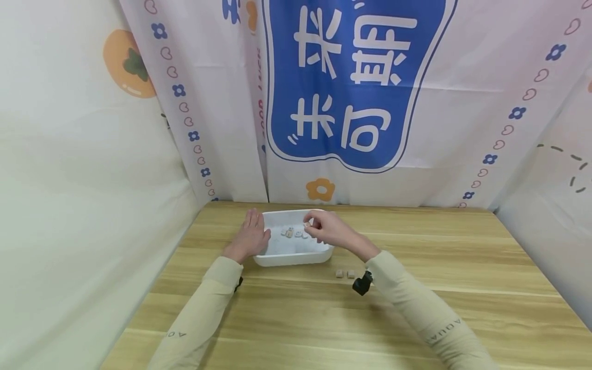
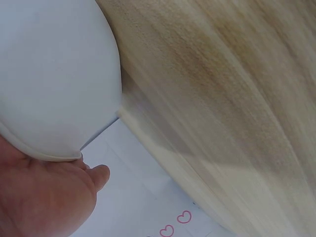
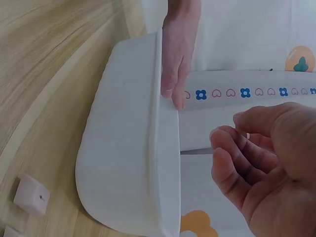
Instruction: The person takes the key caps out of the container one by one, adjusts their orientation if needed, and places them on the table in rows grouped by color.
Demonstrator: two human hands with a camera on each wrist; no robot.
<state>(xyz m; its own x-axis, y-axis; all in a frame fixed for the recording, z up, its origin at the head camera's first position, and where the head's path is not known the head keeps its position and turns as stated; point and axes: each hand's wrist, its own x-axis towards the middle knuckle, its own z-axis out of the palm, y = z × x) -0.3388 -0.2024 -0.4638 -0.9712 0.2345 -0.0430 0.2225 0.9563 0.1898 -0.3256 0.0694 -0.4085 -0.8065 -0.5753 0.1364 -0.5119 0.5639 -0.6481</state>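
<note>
A shallow white rectangular tray [image 1: 292, 259] stands on the table, with several small pale pieces [image 1: 298, 234] bearing dark marks on its floor. My left hand [image 1: 250, 237] rests on the tray's left rim, fingers stretched out; the left wrist view shows the palm against the rim [image 2: 44, 156]. Over the tray's right end, my right hand [image 1: 329, 228] pinches a small pale piece [image 1: 307, 224] between thumb and fingertips. In the right wrist view the fingers [image 3: 227, 153] are curled in toward the thumb, largely hiding the piece.
Two small pinkish cubes, a left one [image 1: 339, 274] and a right one [image 1: 351, 274], lie on the wooden table [image 1: 287, 318] in front of the tray's right corner. One cube [image 3: 31, 195] shows a dark mark. Printed cloth [image 1: 222, 103] hangs behind the table and at both sides.
</note>
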